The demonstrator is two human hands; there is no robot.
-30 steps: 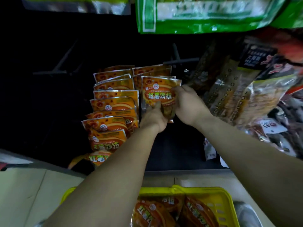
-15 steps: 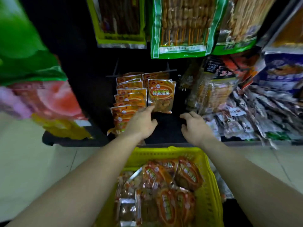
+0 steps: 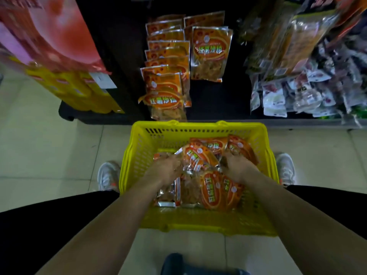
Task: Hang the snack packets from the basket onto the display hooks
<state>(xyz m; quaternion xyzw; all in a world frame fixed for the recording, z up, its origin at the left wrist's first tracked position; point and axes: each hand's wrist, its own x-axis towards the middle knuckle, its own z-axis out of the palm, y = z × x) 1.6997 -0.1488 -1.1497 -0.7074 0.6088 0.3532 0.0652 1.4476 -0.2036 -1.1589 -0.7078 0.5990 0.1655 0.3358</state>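
— Now that you've dropped both hands from the rack into the yellow basket (image 3: pixel 198 129), the hanging step is done and you're on the next pick, I'd say.

— Agreed. A second ago you were up at the display seating a packet. That front packet (image 3: pixel 210 50) now hangs free of you in the right-hand row, just beside the fuller left column (image 3: pixel 166 56).

— Left to right in the basket, then: your left hand (image 3: pixel 166 169) is down on the near-left of the pile, fingers against the clear end of the top packet (image 3: pixel 198 157).

— And your right hand (image 3: pixel 236 165) is on the other side of that same packet, fingers curled into the heap. Hands apart, packet between them.

— Gripping it?

— Can't tell. The fingertips are buried among the wrappers on both sides.

— Plenty of snack packets (image 3: pixel 210 189) still lie under your wrists, so the job looks far from finished. Expect slippery, crinkly film, so get a firm pinch before you lift.
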